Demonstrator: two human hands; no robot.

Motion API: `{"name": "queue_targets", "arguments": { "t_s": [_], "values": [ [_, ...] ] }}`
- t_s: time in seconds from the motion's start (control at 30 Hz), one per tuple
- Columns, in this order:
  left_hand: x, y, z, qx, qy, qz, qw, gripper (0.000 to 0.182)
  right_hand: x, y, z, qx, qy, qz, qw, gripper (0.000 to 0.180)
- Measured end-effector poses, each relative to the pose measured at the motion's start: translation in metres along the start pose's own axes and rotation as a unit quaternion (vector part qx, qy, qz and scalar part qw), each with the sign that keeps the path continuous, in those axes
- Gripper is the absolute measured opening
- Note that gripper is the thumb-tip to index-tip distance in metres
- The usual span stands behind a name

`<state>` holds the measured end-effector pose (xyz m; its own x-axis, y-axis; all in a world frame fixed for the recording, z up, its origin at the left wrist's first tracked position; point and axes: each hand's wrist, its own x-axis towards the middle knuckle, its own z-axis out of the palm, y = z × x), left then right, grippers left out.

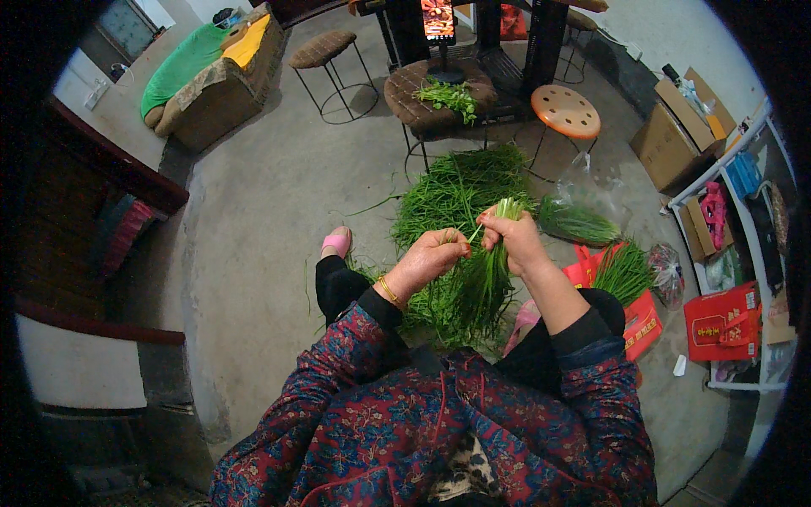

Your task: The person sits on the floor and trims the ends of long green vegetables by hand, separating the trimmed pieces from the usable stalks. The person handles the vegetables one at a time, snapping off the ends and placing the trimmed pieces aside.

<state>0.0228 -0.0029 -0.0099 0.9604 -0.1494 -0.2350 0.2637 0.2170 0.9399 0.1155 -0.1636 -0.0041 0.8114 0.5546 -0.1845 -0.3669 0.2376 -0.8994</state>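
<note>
My right hand (512,238) is closed around a bunch of thin green leafy stalks (485,285), pale cut ends up and leaves hanging down. Just left of it, my left hand (441,250) pinches a thin stalk between thumb and fingertips near the bunch; a gold bangle circles that wrist. Below and beyond both hands, a large loose heap of the same greens (456,184) lies on the floor between my feet and a stool. More greens sit in a clear plastic bag (580,222) and in a red bag (641,326) to the right.
A padded stool (405,82) holds a leafy sprig (447,98) and a phone on a stand (438,22). An orange round stool (566,111) and another padded stool (324,49) stand nearby. At right are a cardboard box (665,142), a red carton (722,323) and a white shelf rack (738,384).
</note>
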Motion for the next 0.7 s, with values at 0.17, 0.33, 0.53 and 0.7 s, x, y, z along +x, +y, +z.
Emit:
{"name": "queue_targets", "arguments": {
  "t_s": [0.17,0.33,0.53,0.7],
  "values": [
    [-0.006,-0.001,-0.002,0.045,-0.007,-0.018,0.999,0.010,0.012,-0.018,-0.019,0.088,0.100,-0.031,0.991,0.011],
    [-0.006,0.000,-0.003,0.022,0.031,-0.012,0.999,0.013,0.003,-0.020,-0.016,0.034,0.000,0.024,0.999,0.015],
    [0.001,0.000,0.006,0.057,-0.019,-0.002,0.998,0.014,-0.004,-0.004,0.003,0.000,-0.071,0.026,0.997,0.016],
    [-0.002,-0.002,-0.003,-0.027,-0.032,-0.041,0.998,0.013,0.005,-0.019,-0.014,0.060,0.000,-0.035,0.998,0.011]
  ]
}}
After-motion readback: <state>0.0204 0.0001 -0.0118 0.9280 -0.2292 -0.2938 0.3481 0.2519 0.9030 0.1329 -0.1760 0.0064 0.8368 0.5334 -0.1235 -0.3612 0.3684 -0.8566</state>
